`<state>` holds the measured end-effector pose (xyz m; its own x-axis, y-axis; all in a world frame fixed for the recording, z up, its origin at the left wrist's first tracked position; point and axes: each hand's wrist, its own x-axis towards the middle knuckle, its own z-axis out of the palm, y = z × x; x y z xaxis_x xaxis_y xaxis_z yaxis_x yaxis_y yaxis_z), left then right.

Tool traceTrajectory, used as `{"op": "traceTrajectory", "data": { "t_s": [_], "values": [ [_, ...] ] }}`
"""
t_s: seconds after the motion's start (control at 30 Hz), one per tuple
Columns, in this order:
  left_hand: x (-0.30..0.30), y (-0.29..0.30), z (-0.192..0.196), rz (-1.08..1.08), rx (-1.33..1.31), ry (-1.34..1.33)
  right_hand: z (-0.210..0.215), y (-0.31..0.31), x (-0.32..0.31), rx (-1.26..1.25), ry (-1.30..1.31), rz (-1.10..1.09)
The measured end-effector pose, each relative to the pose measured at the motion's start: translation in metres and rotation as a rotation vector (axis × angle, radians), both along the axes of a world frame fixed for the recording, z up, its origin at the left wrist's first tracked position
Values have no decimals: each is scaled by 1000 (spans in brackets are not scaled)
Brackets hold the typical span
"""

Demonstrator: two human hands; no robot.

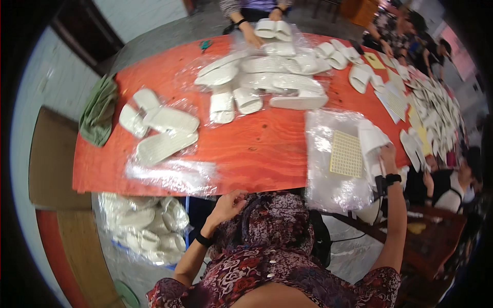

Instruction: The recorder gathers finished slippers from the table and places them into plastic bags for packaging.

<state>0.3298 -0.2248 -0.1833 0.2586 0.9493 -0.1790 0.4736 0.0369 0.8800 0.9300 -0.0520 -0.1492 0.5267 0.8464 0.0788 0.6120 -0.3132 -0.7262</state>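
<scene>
My right hand (389,158) grips a white slipper (371,139) at the right of the red table, its fingers partly behind it. Beside it, a yellow sheet of small stickers (345,154) lies on a stack of clear plastic bags (319,134). At the table's front edge, my left hand (229,207) is held with loosely bent fingers and nothing in it. Bagged white slippers (171,120) lie on the left of the table. More clear bags (169,174) rest near its front left edge.
A pile of bagged slippers (280,66) covers the table's far middle. Opposite me, a person's hand (251,37) touches it. A green cloth (99,110) hangs at the left edge. Below stands a bin of bagged slippers (146,226). Loose slippers (434,108) heap up at the far right.
</scene>
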Motion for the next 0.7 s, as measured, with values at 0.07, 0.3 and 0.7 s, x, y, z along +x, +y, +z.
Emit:
{"op": "traceTrajectory", "data": {
  "t_s": [0.07, 0.3, 0.7],
  "values": [
    [-11, -9, -1, 10, -67, 7, -19, 16, 47, -29, -305, -16],
    [-40, -25, 4, 198, -2, 67, -54, 107, 128, 18, -466, -226],
    [-249, 47, -35, 1040, 351, 601, -2, -68, -314, -49, 158, 728]
  ]
}}
